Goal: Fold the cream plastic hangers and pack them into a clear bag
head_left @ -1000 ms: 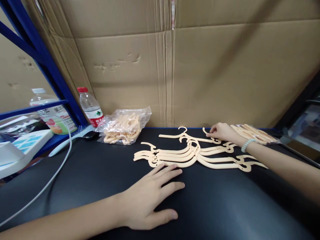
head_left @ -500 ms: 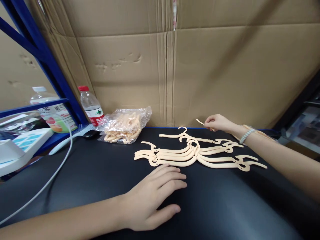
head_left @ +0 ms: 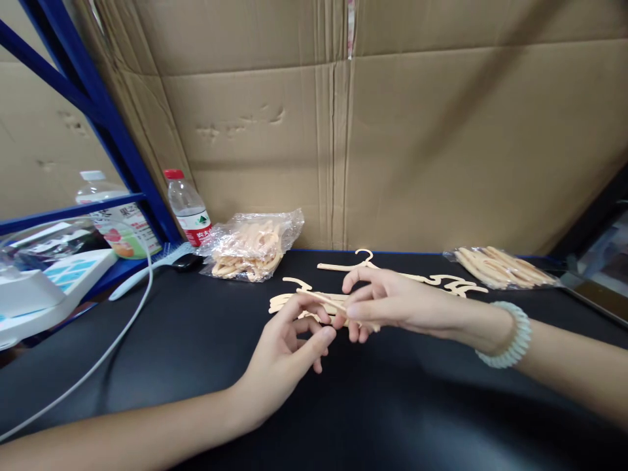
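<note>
My right hand [head_left: 387, 304] grips a thin beige hanger piece [head_left: 321, 298] between thumb and fingers; it slants up to the left. My left hand [head_left: 294, 350] is just beside it, fingers curved and apart, thumb away from the fingertips. The piece passes close above my left index finger; whether they touch I cannot tell. Behind both hands lie several beige clothes hangers [head_left: 282, 302], mostly hidden by them. Farther back, another beige hanger [head_left: 333, 266] shows its hook.
Back left, a clear plastic bag [head_left: 252, 245] holds beige hanger parts beside a red-capped water bottle [head_left: 191, 212]. At the back right lies a bag of beige strips [head_left: 505, 267]. A white cable [head_left: 120, 340] curves over the black table [head_left: 392, 418]. Cardboard [head_left: 275, 144] stands behind.
My right hand has come from the back right to the middle with the hanger piece. My left hand has lifted and curled its fingers towards it. The view has shifted slightly.
</note>
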A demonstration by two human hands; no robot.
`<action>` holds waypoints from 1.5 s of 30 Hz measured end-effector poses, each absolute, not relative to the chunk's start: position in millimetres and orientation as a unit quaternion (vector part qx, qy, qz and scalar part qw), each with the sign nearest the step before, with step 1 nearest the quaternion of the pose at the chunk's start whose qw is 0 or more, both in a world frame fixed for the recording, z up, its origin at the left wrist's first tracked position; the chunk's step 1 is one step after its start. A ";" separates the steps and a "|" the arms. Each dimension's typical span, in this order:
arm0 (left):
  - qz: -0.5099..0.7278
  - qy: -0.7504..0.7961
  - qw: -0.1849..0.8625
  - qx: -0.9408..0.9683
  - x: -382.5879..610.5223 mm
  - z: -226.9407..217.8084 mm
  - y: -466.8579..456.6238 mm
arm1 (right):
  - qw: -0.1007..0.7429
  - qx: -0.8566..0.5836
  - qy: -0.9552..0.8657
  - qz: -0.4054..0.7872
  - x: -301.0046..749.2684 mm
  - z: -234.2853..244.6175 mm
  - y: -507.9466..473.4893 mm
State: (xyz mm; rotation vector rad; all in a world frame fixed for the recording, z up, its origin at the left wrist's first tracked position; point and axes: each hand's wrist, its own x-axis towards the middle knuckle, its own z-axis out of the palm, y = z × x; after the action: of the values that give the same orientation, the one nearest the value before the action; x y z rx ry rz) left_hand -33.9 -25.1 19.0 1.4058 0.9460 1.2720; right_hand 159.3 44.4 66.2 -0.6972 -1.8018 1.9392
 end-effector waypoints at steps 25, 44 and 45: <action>0.497 0.398 0.589 0.498 -33.5 11.2 -19.3 | 0.241 -0.442 -0.853 0.139 227.9 52.1 147.5; 0.507 0.421 0.591 0.466 -33.7 14.7 -23.2 | 0.232 -0.475 -0.838 0.132 249.7 42.9 154.8; 0.508 0.422 0.590 0.465 -34.1 14.8 -23.0 | 0.249 -0.481 -0.833 0.113 252.1 45.9 152.8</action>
State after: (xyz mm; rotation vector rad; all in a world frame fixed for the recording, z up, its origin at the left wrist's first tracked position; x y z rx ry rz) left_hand -34.1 -23.0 14.8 1.0830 0.9821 1.1817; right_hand 252.1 152.8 45.9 -1.3111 -2.2689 0.3076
